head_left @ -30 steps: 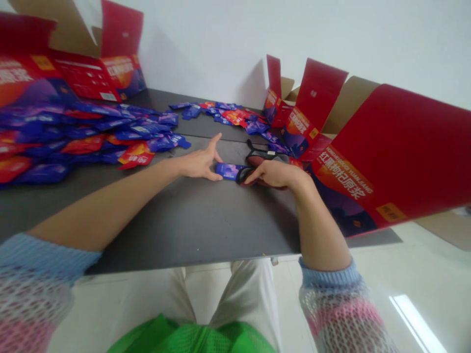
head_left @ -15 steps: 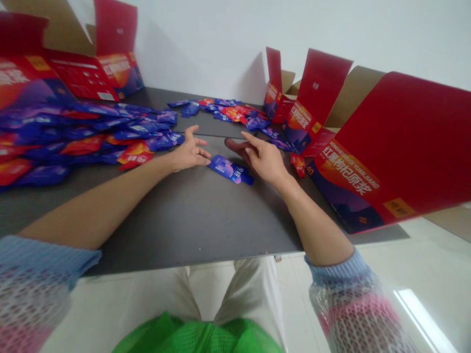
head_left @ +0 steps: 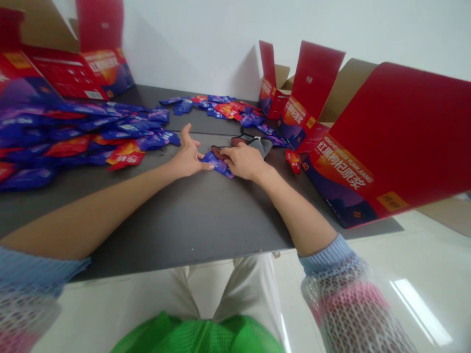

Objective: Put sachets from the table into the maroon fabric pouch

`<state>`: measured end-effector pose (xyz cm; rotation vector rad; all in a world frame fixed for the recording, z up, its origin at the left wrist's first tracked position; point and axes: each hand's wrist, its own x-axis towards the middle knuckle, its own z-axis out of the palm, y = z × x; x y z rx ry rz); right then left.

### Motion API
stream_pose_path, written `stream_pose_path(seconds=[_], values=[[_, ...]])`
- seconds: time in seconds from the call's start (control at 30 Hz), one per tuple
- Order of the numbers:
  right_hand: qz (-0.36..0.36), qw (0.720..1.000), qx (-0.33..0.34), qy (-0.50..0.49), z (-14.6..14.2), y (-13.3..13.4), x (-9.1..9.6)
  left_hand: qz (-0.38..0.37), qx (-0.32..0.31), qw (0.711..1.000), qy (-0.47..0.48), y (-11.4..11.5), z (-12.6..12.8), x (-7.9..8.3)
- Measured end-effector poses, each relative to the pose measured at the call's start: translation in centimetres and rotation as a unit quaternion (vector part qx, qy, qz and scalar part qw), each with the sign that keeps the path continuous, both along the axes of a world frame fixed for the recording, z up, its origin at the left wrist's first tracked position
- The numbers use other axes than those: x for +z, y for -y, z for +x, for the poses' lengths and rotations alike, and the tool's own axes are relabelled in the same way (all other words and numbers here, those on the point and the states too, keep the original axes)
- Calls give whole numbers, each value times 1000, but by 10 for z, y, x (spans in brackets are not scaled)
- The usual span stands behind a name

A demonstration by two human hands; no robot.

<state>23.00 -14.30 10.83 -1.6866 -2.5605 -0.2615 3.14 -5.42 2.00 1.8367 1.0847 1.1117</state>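
Purple sachet (head_left: 218, 165): 1 visible at 2 hands (head_left: 187, 158) (head_left: 246, 161); right-side cartons (head_left: 340, 169): 3.

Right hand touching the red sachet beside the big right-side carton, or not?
Apart. The head view shows a strip of dark tabletop between the right hand and the red sachet.

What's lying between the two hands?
In the head view, a purple sachet lies between the left hand and the right hand, plus part of a dark maroon item.

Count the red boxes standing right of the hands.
3: the nearest box at far right, the middle box beyond it, the farthest box near the wall. More may be hidden behind.
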Motion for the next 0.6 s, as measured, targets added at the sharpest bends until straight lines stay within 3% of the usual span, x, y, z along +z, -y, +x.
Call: stream_pose_path(seconds=[0.17, 0.43, 0.5, 0.6], values=[[-26, 998, -47, 27, 15, 8, 18, -4, 49, 999, 1, 2, 0, 4], [-208, 973, -88, 56, 47, 40, 52, 7, -18, 999, -41, 2, -5, 12], [-179, 981, -78, 3, 56, 42, 59, 26, -25, 998, -43, 3, -6, 13], [-7, 992, -59, -108, 58, 39, 60, 48, -41, 997, -45, 7, -6, 16]])
